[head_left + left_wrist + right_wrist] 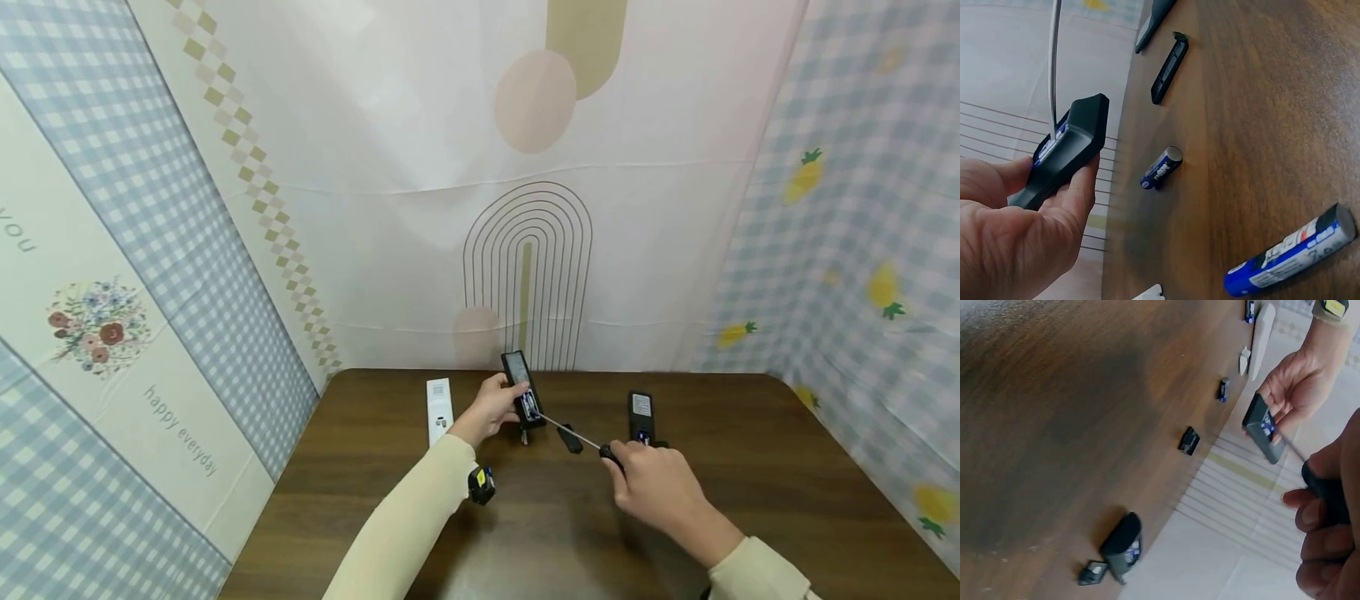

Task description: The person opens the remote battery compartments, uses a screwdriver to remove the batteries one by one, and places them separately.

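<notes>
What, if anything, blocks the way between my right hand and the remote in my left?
Nothing visible does. Only the tool in your right hand spans the gap, its shaft ending at the open battery compartment of the remote. A cover lies on the table below.

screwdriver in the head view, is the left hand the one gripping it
No, the right hand grips the screwdriver, while the left hand holds a black remote.
</notes>
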`<state>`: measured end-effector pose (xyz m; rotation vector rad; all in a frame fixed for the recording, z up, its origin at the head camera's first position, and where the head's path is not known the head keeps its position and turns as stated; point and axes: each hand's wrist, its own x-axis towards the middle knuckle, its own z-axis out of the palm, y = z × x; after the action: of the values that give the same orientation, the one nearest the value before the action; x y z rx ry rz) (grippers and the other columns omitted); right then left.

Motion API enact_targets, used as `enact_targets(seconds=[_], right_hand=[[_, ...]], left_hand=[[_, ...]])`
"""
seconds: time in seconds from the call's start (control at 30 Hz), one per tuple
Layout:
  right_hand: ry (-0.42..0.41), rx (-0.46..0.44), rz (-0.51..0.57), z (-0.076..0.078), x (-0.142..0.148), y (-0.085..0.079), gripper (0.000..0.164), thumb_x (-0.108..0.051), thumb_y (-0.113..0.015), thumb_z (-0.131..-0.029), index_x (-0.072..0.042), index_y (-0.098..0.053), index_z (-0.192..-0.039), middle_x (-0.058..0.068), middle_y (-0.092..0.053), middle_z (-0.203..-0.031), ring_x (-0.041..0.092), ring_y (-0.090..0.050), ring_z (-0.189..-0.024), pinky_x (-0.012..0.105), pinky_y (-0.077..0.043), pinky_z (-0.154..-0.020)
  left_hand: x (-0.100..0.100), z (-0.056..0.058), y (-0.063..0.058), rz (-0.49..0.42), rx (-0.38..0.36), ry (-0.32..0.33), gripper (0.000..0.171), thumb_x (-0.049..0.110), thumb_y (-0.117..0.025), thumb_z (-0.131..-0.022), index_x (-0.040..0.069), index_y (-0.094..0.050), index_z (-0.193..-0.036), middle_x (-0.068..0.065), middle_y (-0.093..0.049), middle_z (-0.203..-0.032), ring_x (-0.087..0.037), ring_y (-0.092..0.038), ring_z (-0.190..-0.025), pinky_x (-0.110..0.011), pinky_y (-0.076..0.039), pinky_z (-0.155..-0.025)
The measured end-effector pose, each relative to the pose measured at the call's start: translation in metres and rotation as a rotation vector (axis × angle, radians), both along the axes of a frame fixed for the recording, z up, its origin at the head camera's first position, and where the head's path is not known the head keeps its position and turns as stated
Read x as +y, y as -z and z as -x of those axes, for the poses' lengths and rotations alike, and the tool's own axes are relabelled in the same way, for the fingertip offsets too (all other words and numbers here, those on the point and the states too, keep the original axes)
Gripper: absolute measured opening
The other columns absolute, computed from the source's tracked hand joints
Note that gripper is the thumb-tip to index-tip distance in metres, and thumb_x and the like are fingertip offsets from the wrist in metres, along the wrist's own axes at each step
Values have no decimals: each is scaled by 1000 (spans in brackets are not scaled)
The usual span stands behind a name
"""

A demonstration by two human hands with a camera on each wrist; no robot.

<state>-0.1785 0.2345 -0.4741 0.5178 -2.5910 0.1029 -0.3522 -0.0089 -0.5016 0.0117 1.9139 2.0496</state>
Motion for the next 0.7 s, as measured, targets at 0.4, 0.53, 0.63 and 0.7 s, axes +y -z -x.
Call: enact_targets(seconds=[0.4,0.53,0.63,0.7], right_hand=[[-47,168,-136,2,-13,2,21,-21,-85,-86,-7,-69,-87,0,-60,-64,10,-44,-41,29,-38,-38],[-45,172,-170,5,-16,4,22,-21,-83,-87,-4,-69,-90,2,-61,-65,10,-41,-41,28,-37,-37],[-32,139,-172,7,-17,4,21,-21,-83,-89,-4,-70,-91,2,-61,-65,9,-40,-42,27,-36,-37],[-26,125,-180,8,-17,3,21,-21,-83,-89,-4,-71,-92,1,-62,-65,9,-40,-42,27,-35,-37]], left_hand=[[-1,0,6,-23,-26,5,14,20,-59,-111,8,-54,-107,-18,-74,-113,-27,-78,-95,-52,-64,-95],[-1,0,7,-1,-42,23,18,23,-54,-113,10,-50,-101,-18,-70,-120,-30,-77,-100,-53,-63,-98],[-1,-1,8,6,-39,26,17,23,-53,-114,9,-52,-103,-20,-71,-121,-31,-78,-100,-54,-63,-98],[-1,-1,9,12,-32,28,17,23,-54,-114,8,-53,-105,-20,-71,-118,-29,-78,-97,-53,-63,-96]])
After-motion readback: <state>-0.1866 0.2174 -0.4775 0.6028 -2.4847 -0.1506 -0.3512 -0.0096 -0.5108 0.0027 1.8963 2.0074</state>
